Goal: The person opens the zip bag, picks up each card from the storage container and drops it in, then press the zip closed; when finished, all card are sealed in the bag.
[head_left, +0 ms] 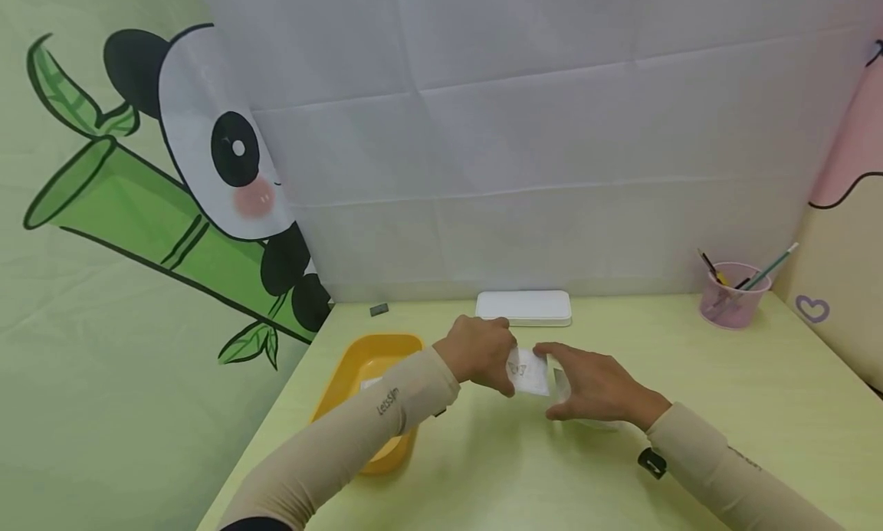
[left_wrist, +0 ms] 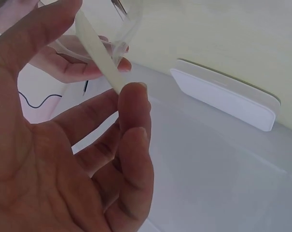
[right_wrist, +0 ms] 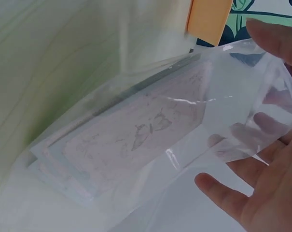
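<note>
Head view: both hands meeting at mid-worktop [head_left: 690,347], just in front of a closed white case [head_left: 523,306]. Left hand [head_left: 479,352] pinching the near edge of a small stack of white cards [head_left: 528,371]; right hand [head_left: 599,385] cupped round a clear plastic bag [head_left: 560,385] with the cards partway into its mouth. Yellow tray [head_left: 359,362] at the left, under the left forearm, with something pale inside, too small to tell. Pink pen cup [head_left: 733,295] far right, well apart. Small dark clip [head_left: 379,309] near the backdrop.

Left wrist view: thumb and fingertips [left_wrist: 133,99] closed on the thin edge of the cards [left_wrist: 100,53]; remaining fingers loosely curled. White case [left_wrist: 223,99] lying beyond.

Right wrist view: bag [right_wrist: 223,96] held open, fingers [right_wrist: 223,191] spread under its lower film and another over the top lip. Cards [right_wrist: 131,140], the top one with a faint butterfly drawing, already inside the film for most of their length.

Judged from this: insertion well along, not finished; trailing card edge yet to be pushed home, and the bag mouth unsealed.
</note>
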`<act>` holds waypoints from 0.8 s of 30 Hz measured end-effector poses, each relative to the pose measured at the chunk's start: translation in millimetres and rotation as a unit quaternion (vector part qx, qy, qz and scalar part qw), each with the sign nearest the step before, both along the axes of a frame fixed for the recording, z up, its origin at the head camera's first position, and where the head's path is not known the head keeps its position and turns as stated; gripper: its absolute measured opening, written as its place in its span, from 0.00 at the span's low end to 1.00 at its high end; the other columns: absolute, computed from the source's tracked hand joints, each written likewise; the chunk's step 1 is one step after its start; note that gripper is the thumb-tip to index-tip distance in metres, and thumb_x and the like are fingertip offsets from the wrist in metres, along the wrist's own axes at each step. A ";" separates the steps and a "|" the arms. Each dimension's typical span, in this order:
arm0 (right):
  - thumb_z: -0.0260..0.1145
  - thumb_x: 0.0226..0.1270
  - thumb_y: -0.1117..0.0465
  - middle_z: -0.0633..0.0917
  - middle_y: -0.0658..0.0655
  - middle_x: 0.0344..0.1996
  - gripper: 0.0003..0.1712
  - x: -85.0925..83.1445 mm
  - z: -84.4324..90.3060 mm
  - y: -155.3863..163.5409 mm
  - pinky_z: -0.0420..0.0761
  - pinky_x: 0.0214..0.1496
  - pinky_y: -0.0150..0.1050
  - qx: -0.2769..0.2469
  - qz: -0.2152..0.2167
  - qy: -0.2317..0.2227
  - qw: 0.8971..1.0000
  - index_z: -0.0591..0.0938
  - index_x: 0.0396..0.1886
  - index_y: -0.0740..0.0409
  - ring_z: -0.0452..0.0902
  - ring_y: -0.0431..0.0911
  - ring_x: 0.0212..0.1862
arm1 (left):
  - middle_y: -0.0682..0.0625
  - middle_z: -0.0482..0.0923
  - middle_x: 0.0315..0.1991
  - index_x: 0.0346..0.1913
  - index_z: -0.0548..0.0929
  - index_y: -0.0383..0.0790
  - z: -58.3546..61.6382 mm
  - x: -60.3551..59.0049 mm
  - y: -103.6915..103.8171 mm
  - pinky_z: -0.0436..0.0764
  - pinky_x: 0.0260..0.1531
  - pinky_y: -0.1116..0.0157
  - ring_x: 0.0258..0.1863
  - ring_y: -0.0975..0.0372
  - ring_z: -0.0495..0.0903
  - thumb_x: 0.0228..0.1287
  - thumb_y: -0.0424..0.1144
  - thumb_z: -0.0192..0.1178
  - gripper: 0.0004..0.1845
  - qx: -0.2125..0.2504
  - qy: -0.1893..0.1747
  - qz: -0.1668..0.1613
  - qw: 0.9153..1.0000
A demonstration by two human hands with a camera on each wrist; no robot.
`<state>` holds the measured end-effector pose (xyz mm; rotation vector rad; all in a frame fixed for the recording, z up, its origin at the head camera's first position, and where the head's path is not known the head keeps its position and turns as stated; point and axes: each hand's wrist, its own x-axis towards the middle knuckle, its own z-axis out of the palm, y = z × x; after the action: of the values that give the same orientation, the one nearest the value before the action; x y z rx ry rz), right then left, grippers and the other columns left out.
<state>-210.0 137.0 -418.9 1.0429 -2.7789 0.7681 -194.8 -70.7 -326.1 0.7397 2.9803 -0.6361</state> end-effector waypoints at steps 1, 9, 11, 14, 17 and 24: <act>0.83 0.43 0.45 0.79 0.47 0.56 0.52 -0.3 0.0 0.0 0.73 0.35 0.41 -0.001 0.002 0.001 1.000 0.70 0.69 0.48 0.72 0.41 0.36 | 0.59 0.72 0.33 0.37 0.85 0.57 -0.2 -0.2 1.0 0.75 0.22 0.62 0.23 0.64 0.72 0.45 0.66 0.70 0.21 -0.001 0.000 0.000 1.000; 0.78 0.45 0.31 0.79 0.49 0.58 0.55 0.3 -1.9 -0.2 0.73 0.36 0.41 -0.006 -0.003 -0.007 1.000 0.69 0.71 0.46 0.75 0.43 0.39 | 0.59 0.72 0.33 0.37 0.85 0.56 -1.5 -0.4 5.6 0.76 0.23 0.62 0.23 0.64 0.72 0.46 0.67 0.70 0.22 -0.002 -0.005 0.003 1.000; 0.74 0.47 0.27 0.79 0.50 0.59 0.55 0.9 -2.1 -0.7 0.72 0.35 0.41 -0.010 -0.008 -0.015 1.000 0.69 0.71 0.46 0.75 0.43 0.40 | 0.59 0.72 0.34 0.36 0.85 0.56 -1.7 -0.1 6.1 0.77 0.23 0.62 0.23 0.64 0.72 0.45 0.67 0.70 0.22 -0.001 -0.004 0.002 1.000; 0.68 0.53 0.25 0.81 0.49 0.56 0.51 1.3 -1.9 -2.2 0.72 0.34 0.41 -0.023 -0.011 -0.018 1.000 0.70 0.70 0.48 0.76 0.42 0.39 | 0.59 0.73 0.34 0.36 0.85 0.56 -1.7 0.3 7.1 0.77 0.23 0.62 0.23 0.65 0.72 0.46 0.66 0.70 0.22 0.000 -0.004 -0.002 1.000; 0.68 0.56 0.27 0.82 0.47 0.49 0.47 1.0 -2.3 -4.2 0.72 0.32 0.40 -0.029 -0.019 -0.015 0.999 0.72 0.69 0.48 0.74 0.40 0.35 | 0.58 0.73 0.34 0.36 0.85 0.55 -1.8 0.2 8.3 0.77 0.23 0.62 0.23 0.65 0.72 0.47 0.66 0.70 0.22 0.001 -0.004 -0.006 1.000; 0.76 0.49 0.36 0.79 0.49 0.59 0.53 0.8 -4.9 -5.4 0.72 0.34 0.42 -0.005 -0.010 -0.003 1.000 0.68 0.72 0.51 0.74 0.40 0.39 | 0.58 0.73 0.33 0.35 0.84 0.54 -5.0 -0.3 9.2 0.77 0.24 0.61 0.23 0.65 0.72 0.46 0.65 0.71 0.21 0.006 0.000 -0.004 1.000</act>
<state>-209.3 131.6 -423.8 1.0113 -2.7820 0.7836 -195.1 -61.5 -331.1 0.7518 2.9856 -0.6184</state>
